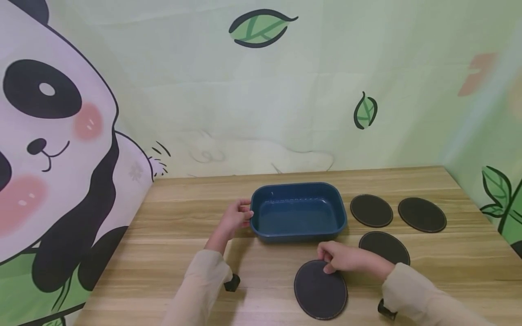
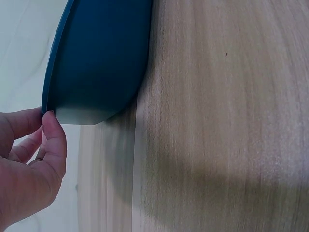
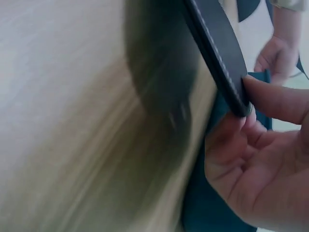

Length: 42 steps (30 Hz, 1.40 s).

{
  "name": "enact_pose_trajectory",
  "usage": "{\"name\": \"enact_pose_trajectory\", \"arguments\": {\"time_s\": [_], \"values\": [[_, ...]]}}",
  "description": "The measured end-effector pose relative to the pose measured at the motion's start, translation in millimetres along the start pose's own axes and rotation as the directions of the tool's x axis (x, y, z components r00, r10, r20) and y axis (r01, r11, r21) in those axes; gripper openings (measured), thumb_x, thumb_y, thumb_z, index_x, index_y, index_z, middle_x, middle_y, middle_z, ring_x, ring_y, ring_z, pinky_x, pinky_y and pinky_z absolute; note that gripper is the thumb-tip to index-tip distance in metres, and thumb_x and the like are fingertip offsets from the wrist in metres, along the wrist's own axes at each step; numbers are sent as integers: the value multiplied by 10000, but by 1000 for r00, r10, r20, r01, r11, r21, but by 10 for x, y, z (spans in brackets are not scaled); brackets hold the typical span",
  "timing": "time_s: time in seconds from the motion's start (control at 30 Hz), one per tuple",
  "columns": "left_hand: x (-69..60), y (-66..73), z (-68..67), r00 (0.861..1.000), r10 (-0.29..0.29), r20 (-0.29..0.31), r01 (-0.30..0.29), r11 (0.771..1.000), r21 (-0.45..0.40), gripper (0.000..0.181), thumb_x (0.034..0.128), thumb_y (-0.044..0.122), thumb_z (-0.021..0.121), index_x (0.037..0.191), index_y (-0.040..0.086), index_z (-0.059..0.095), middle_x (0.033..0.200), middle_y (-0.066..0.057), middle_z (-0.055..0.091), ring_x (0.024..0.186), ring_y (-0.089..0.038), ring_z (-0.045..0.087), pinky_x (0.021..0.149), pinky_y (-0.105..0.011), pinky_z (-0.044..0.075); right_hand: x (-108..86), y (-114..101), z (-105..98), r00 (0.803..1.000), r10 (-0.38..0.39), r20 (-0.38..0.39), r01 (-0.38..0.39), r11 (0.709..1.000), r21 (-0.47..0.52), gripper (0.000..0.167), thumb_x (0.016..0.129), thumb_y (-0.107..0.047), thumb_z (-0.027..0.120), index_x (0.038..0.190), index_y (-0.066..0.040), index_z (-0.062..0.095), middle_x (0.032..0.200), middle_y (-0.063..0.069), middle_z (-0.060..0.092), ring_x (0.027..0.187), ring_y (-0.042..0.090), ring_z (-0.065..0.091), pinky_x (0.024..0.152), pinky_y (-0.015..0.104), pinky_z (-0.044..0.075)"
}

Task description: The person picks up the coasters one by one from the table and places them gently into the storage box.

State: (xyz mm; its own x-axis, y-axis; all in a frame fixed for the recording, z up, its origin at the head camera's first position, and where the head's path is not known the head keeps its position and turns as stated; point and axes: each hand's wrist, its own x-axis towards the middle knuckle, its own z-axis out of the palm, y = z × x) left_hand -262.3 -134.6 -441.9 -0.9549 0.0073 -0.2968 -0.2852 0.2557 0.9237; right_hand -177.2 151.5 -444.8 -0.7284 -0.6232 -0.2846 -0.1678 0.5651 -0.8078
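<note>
A blue rectangular dish point(image 1: 299, 217) with rounded corners stands on the wooden table, nothing lying inside it. At its left end my left hand point(image 1: 236, 215) pinches the rim; the left wrist view shows thumb and fingers meeting at the edge of the dish point(image 2: 101, 58). My right hand point(image 1: 340, 257) holds a round black coaster point(image 1: 321, 290) by its far edge, in front of the dish. Pale stitching runs along the rim of this coaster point(image 3: 219, 48) in the right wrist view, where it is raised off the table with a shadow below.
Several more black coasters lie to the right: one by the dish point(image 1: 371, 210), another coaster point(image 1: 422, 214) further right, and a nearer coaster point(image 1: 383, 246) partly behind my right forearm. A cloth wall with a printed panda point(image 1: 53, 90) borders the table point(image 1: 183, 199) at the back and left.
</note>
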Motion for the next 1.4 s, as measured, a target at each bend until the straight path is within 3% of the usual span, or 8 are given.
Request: {"name": "enact_pose_trajectory", "arguments": {"time_s": [0.2,0.4,0.6,0.9,1.17,1.4], "values": [[-3,-6,-4,1000,-2,-4,2,1000,-5,363,857,7,525,1213,39,468,973,-110,483,745,-166,527,650,-282,496,-27,-32,-70,995,-24,101,10,992,130,163,740,108,501,876,22,472,685,3,356,550,108,328,462,182,274],[-3,-13,-1,1000,9,-4,-9,1000,-13,369,850,-6,527,1212,35,466,961,-105,480,733,-162,535,650,-289,495,-45,-75,-84,991,-28,132,2,981,192,132,774,69,481,892,11,467,713,6,380,548,113,350,447,204,290],[7,-30,0,1000,21,0,-21,1000,-21,369,846,-14,530,1208,25,469,939,-95,482,727,-138,524,615,-268,488,-36,-200,-167,988,-80,132,46,969,244,119,813,45,470,929,26,452,744,19,399,545,126,385,454,233,342],[-2,-27,-1,1000,17,-3,-17,1000,-15,365,845,-3,536,1203,34,471,950,-93,476,739,-148,510,611,-260,479,35,-338,-296,995,-86,57,59,925,376,130,854,5,472,972,38,429,766,23,438,604,124,438,479,220,391],[8,-41,0,1000,21,-4,-21,1000,-18,362,845,-6,534,1200,35,476,973,-111,489,764,-164,516,618,-271,488,137,-336,-423,998,-22,-64,52,848,528,133,873,-52,500,990,-51,436,801,2,490,620,117,469,545,247,421],[5,-34,-1,1000,19,-3,-19,1000,-18,360,848,-4,531,1202,35,474,969,-109,485,796,-194,521,622,-274,490,235,-329,-481,984,41,-173,79,771,632,118,878,-26,472,972,-88,438,808,-12,482,644,105,496,582,261,437]]}}
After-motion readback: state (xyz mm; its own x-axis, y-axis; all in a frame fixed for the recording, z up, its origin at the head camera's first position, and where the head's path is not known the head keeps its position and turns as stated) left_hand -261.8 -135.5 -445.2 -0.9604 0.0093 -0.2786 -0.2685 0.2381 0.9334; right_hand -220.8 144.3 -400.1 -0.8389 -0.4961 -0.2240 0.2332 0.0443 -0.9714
